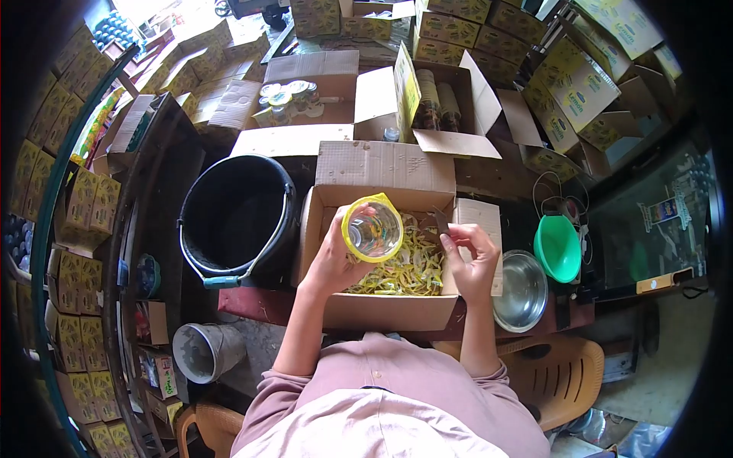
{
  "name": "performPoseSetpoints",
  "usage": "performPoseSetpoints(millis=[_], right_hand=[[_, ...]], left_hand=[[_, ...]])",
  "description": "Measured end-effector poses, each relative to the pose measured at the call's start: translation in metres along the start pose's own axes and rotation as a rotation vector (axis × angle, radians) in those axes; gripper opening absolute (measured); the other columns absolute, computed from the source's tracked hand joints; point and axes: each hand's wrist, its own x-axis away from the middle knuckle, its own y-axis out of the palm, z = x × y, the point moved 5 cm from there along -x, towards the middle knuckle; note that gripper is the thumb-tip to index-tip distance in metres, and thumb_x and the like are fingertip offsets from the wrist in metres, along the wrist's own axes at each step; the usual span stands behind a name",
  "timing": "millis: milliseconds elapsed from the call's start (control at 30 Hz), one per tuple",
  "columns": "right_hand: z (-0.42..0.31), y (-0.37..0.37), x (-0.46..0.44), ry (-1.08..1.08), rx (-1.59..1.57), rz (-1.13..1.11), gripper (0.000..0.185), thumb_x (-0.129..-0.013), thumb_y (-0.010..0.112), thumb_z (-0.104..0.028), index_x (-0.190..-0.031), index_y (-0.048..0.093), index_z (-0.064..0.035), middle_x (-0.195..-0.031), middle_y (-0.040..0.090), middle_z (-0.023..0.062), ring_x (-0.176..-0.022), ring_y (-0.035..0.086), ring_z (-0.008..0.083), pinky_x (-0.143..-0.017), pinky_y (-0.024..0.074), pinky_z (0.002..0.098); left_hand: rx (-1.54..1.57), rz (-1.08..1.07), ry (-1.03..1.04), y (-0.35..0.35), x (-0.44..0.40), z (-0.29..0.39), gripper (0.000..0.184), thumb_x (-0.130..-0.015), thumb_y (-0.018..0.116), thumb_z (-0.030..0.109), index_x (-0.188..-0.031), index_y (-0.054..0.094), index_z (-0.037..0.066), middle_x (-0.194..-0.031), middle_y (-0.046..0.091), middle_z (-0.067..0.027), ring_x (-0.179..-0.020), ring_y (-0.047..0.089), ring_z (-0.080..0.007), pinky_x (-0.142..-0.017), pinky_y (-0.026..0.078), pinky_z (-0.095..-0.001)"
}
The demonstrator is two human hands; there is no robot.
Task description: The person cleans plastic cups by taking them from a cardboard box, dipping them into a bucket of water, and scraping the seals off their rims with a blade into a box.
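My left hand is wrapped round a clear plastic cup with a yellow film rim, tilted so that its round end faces me. A small yellow tab sticks up from the rim. My right hand pinches a thin, dark, flat blade between thumb and fingers, its tip pointing up and away. The blade is apart from the cup. Both hands are above an open cardboard box, which holds a heap of yellow and clear film scraps.
A black bucket stands left of the box. To the right are a steel bowl and a green bowl. Behind, one open carton holds several cups, another stacked cups. A grey bucket sits lower left.
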Motion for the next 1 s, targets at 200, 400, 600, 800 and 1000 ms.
performPoseSetpoints(millis=[200,400,600,800,1000], right_hand=[[-0.033,0.028,0.015,-0.183,0.022,0.053,0.016,-0.069,0.066,0.004,-0.083,0.064,-0.0039,-0.075,0.061,0.0082,-0.065,0.059,0.0157,-0.057,0.0481,0.025],[-0.034,0.032,0.007,-0.236,0.077,0.084,0.019,-0.069,0.066,0.004,-0.085,0.064,-0.0051,-0.077,0.062,0.0079,-0.065,0.06,0.0173,-0.058,0.0484,0.0253],[-0.025,0.039,0.01,-0.157,0.036,0.062,0.016,-0.069,0.065,0.004,-0.084,0.063,-0.0034,-0.076,0.062,0.008,-0.063,0.058,0.0153,-0.056,0.0475,0.0249],[-0.017,0.047,0.014,-0.119,-0.06,0.047,0.015,-0.071,0.065,0.005,-0.083,0.06,-0.0006,-0.075,0.059,0.0071,-0.065,0.055,0.0126,-0.06,0.0452,0.0228],[-0.019,0.054,0.011,-0.182,-0.077,0.072,0.017,-0.069,0.066,0.005,-0.083,0.06,-0.0018,-0.072,0.059,0.0077,-0.063,0.058,0.0143,-0.057,0.0463,0.0242]], left_hand=[[0.032,0.039,-0.047,-0.003,0.012,0.0,0.071,-0.065,0.07,0.006,-0.123,0.029,0.004,-0.112,0.045,-0.0154,-0.106,0.047,-0.028,-0.092,0.037,-0.0368],[0.001,0.092,-0.025,-0.007,0.007,-0.006,0.071,-0.064,0.072,0.008,-0.12,0.028,0.005,-0.112,0.045,-0.0165,-0.104,0.048,-0.03,-0.09,0.038,-0.0379],[0.075,0.104,-0.057,0.001,0.013,-0.017,0.074,-0.064,0.073,0.006,-0.119,0.024,0.005,-0.112,0.046,-0.0159,-0.103,0.049,-0.0279,-0.089,0.04,-0.0368],[0.265,0.148,-0.018,0.004,0.013,-0.008,0.071,-0.063,0.072,0.001,-0.12,0.029,0.005,-0.112,0.044,-0.0138,-0.106,0.049,-0.0233,-0.086,0.043,-0.0342],[0.286,0.144,-0.066,0.011,0.016,-0.019,0.072,-0.064,0.073,0.002,-0.119,0.028,0.007,-0.113,0.042,-0.0125,-0.106,0.046,-0.0218,-0.085,0.046,-0.0334]])
